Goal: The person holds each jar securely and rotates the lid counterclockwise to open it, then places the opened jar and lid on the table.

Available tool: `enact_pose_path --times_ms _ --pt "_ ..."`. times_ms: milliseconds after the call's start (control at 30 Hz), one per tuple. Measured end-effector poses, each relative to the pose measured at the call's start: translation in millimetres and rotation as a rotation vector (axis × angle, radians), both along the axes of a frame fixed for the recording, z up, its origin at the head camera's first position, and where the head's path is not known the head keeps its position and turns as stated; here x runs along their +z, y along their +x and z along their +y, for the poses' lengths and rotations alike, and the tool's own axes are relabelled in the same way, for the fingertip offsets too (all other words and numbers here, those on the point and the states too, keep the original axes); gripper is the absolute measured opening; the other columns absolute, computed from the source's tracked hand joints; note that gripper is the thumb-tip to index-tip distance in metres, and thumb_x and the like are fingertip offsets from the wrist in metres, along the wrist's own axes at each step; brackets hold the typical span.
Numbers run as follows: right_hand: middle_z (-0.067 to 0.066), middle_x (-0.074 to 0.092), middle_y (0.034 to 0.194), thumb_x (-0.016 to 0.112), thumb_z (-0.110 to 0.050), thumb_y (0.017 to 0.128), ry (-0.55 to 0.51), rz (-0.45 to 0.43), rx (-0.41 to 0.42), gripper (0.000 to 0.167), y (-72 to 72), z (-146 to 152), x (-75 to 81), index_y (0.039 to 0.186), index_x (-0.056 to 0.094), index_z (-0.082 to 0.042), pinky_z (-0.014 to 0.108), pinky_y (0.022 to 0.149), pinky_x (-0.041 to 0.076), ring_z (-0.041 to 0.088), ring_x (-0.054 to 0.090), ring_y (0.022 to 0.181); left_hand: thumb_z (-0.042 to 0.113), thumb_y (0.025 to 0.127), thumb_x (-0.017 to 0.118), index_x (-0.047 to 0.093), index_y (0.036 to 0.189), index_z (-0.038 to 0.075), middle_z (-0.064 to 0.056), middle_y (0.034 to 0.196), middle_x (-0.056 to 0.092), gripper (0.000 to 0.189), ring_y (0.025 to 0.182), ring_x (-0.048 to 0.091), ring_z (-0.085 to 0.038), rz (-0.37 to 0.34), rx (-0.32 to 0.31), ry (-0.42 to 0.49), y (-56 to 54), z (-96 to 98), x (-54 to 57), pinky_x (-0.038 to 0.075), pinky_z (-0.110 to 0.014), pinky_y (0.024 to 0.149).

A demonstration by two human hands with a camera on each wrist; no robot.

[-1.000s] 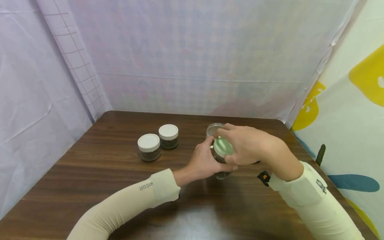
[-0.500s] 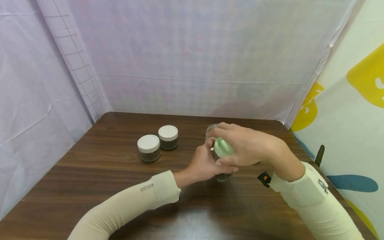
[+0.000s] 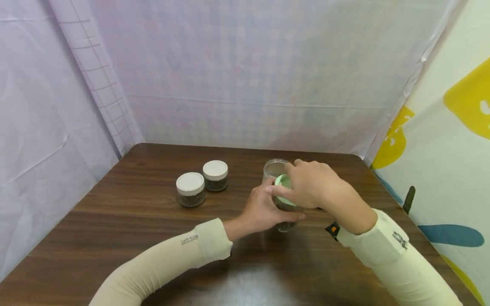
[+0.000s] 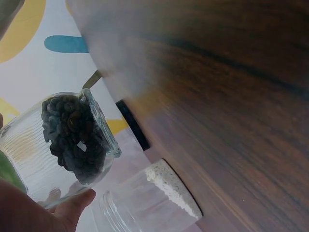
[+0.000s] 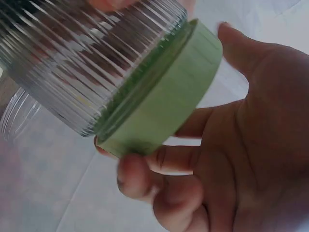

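The left hand (image 3: 264,210) grips a ribbed glass jar (image 3: 285,221) from the left side, fingers and thumb curled round its body, and holds it near the middle of the wooden table (image 3: 134,221), a little to the right. In the left wrist view the jar (image 4: 63,145) is tilted and partly filled with dark coffee beans (image 4: 72,137); a fingertip shows against its lower wall. The head view leaves it unclear whether the jar's base touches the table or is raised just off it.

The right hand (image 3: 311,185) comes in from the right and covers the top of the jar, its thumb and fingers curled round the rim of a pale green lid (image 3: 282,183). The right wrist view shows the lid (image 5: 164,101) sitting on the jar's mouth (image 5: 91,58), with the fingertips (image 5: 133,176) pinching its edge and the thumb on the opposite side.

Just behind the held jar, on the far side, stands an open glass jar (image 3: 273,169) with no lid; in the left wrist view it (image 4: 140,203) looks clear, with a pale grainy layer at its base.

To the left, well apart from the hands, two small jars with white lids stand beside each other: the nearer one (image 3: 190,189) and the farther one (image 3: 215,175), both with dark contents. Pale sheeting (image 3: 229,76) hangs behind the table, and a cloth with yellow and blue shapes (image 3: 459,127) hangs at the right.
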State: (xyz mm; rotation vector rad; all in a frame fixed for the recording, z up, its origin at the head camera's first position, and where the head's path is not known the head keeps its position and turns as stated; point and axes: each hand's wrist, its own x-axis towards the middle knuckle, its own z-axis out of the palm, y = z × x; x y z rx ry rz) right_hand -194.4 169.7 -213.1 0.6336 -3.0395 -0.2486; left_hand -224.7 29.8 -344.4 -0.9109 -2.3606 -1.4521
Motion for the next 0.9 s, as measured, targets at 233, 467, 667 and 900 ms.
enact_pose_path --times_ms 233,467,667,900 --pt "0.011 0.06 0.12 0.056 -0.052 0.097 -0.005 -0.019 0.12 0.057 1.2 3.4 1.5 0.138 0.055 -0.013 0.046 0.075 0.055 0.023 0.062 0.081 0.045 0.068 0.093 0.047 0.139 0.024 0.012 0.124 0.064 0.088 0.11 0.063 -0.003 -0.044 0.019 -0.019 0.3 0.0 0.7 0.053 -0.025 0.092" --pt "0.005 0.053 0.136 0.073 -0.023 0.083 -0.053 -0.094 0.243 0.057 4.9 8.0 4.8 0.137 0.057 -0.023 0.04 0.073 0.052 0.027 0.059 0.1 0.044 0.065 0.094 0.046 0.141 0.023 0.007 0.122 0.067 0.092 0.107 0.065 -0.009 -0.027 0.05 -0.015 1.7 -1.0 -0.9 0.054 -0.026 0.088" --pt "0.001 0.053 0.138 0.077 -0.011 0.074 -0.069 -0.099 0.288 0.058 6.0 9.2 6.0 0.129 0.062 -0.025 0.04 0.078 0.053 0.029 0.057 0.104 0.043 0.064 0.095 0.048 0.138 0.023 0.007 0.124 0.066 0.09 0.11 0.064 -0.01 -0.032 0.045 -0.006 1.9 -0.7 -1.0 0.053 -0.027 0.092" --pt "-0.002 0.056 0.131 0.081 -0.006 0.069 -0.108 -0.101 0.331 0.061 6.5 10.9 7.0 0.123 0.064 -0.028 0.039 0.08 0.053 0.027 0.057 0.101 0.043 0.066 0.094 0.044 0.143 0.026 0.009 0.126 0.063 0.093 0.111 0.062 -0.008 -0.042 0.003 0.009 1.5 -0.7 -1.9 0.054 -0.025 0.089"
